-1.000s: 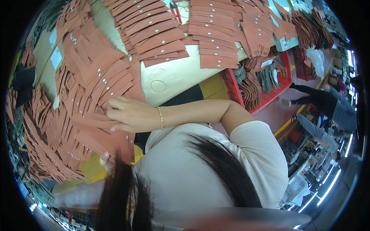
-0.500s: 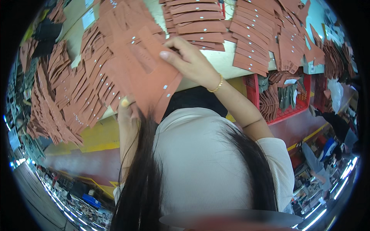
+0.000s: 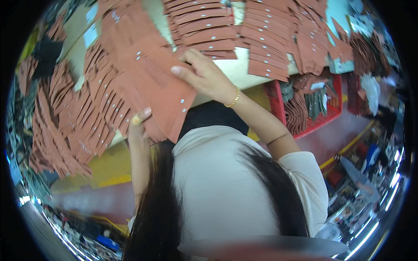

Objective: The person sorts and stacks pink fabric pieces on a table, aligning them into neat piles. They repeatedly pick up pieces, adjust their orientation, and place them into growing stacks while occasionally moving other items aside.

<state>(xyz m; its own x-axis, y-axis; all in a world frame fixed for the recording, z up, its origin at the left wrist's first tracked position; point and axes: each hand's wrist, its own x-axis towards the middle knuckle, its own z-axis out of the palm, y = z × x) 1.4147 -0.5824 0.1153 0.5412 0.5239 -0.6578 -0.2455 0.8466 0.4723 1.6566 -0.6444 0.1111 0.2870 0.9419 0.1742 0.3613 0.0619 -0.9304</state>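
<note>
Between my hands is a stack of flat terracotta fabric pieces (image 3: pixel 159 93), with small white stickers near its upper left and lower right edges. At its lower left edge my left hand (image 3: pixel 140 124) is closed, thumb on top and the other fingers mostly out of sight underneath. The upper right edge is pinched by my right hand (image 3: pixel 202 75), its thumb lying over the cloth; a gold bracelet (image 3: pixel 234 96) circles that wrist. How many layers I hold cannot be made out. The held pieces overlap more of the same cloth on the table.
Fanned rows of matching fabric pieces (image 3: pixel 93 104) cover the table's left side. More rows (image 3: pixel 268 43) lie at the back and right. A red crate (image 3: pixel 310 126) with terracotta and green pieces stands below the table's right edge. Dark cloth (image 3: pixel 47 54) sits far left.
The whole view has shifted slightly, moving the table and crate leftward in it. The held pieces now lie more squarely over each other, and the rectangular gap seen earlier has closed. Both hands keep their grip.
</note>
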